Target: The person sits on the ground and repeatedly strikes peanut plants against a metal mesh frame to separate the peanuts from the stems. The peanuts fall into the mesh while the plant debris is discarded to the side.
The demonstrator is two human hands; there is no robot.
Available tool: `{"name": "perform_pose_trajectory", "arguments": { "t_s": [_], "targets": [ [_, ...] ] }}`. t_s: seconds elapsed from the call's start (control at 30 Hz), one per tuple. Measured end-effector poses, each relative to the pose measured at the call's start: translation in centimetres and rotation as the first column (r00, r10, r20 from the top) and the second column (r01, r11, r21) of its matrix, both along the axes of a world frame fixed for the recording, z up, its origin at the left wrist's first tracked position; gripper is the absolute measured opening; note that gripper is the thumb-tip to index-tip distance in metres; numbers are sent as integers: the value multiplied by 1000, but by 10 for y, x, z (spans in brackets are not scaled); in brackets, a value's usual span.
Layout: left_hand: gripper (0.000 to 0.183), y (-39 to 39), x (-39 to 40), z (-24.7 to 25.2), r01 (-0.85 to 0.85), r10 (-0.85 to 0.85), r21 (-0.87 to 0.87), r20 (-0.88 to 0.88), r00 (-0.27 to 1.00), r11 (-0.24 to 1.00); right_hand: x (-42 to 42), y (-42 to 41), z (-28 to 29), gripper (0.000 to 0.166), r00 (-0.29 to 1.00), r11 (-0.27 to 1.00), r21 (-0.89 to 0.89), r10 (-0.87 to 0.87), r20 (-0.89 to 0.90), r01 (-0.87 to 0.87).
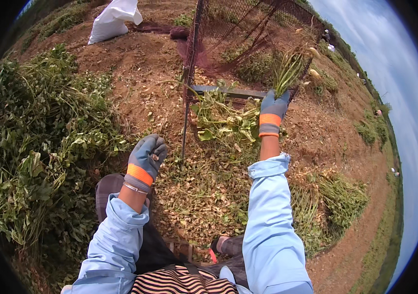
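Note:
My right hand (274,104), in a blue-grey work glove with an orange cuff, grips a bunch of peanut plants (286,71) by the leafy end. Their roots point away, into a dark red net (253,40) on a metal frame, just beyond its crossbar (231,92). Pale peanut pods (315,74) show near the root end, blurred. Leafy stems (227,117) hang below the crossbar. My left hand (148,154), gloved alike, is curled above my left knee; a small pale spot shows at its fingers, too small to identify.
A large heap of peanut plants (47,147) lies at left. Loose pods and leaves (201,194) cover the ground between my legs. More pulled plants (341,198) lie at right. A white sack (115,22) stands at the far left. Distant people (326,35) are in the field.

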State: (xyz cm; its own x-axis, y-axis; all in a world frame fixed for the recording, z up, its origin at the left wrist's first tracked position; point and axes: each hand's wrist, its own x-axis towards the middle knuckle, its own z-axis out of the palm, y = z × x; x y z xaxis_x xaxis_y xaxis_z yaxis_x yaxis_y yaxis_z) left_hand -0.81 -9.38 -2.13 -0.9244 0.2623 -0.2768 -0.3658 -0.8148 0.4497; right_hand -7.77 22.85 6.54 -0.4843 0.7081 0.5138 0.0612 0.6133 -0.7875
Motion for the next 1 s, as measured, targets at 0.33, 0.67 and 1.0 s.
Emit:
{"name": "perform_pose_trajectory", "arguments": {
  "t_s": [0.33, 0.67, 1.0],
  "targets": [
    [21, 8, 12, -23, 75, -84, -63, -162, 983, 995, 67, -52, -56, 42, 773, 958, -234, 273, 572, -165],
    [68, 62, 54, -18, 387, -610, -512, -393, 688, 766, 168, -112, -115, 58, 764, 831, 448, -44, 643, -329],
    [40, 51, 80, -27, 461, -486, -152, -272, 831, 874, 207, -159, -105, 64, 845, 739, 495, 188, 500, -457]
  ]
}}
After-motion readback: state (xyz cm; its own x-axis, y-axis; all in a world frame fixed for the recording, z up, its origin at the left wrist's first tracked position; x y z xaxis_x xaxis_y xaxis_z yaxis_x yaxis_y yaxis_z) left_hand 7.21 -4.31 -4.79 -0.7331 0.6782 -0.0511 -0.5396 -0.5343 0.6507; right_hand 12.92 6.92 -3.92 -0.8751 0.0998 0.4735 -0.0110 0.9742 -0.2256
